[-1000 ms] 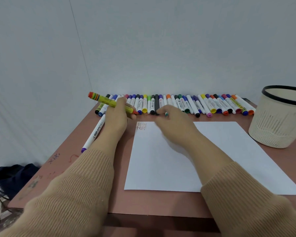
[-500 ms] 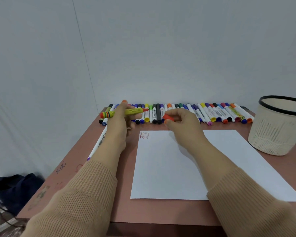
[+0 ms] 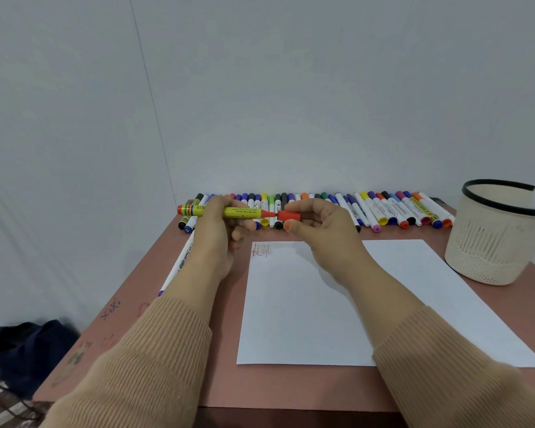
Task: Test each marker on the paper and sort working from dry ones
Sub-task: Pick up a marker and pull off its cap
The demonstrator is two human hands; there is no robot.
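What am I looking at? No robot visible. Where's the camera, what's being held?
No robot: a person's two bare hands, filmed from one head-worn camera looking forward and down. The left hand grips a yellow marker; the right hand pinches its orange cap just at the bare tip. On the table lie a paper with "test" written twice, a row of markers along the back, one loose marker at left, and a basket at right.

Brown table (image 3: 291,387); dark bundle (image 3: 28,344) on floor.
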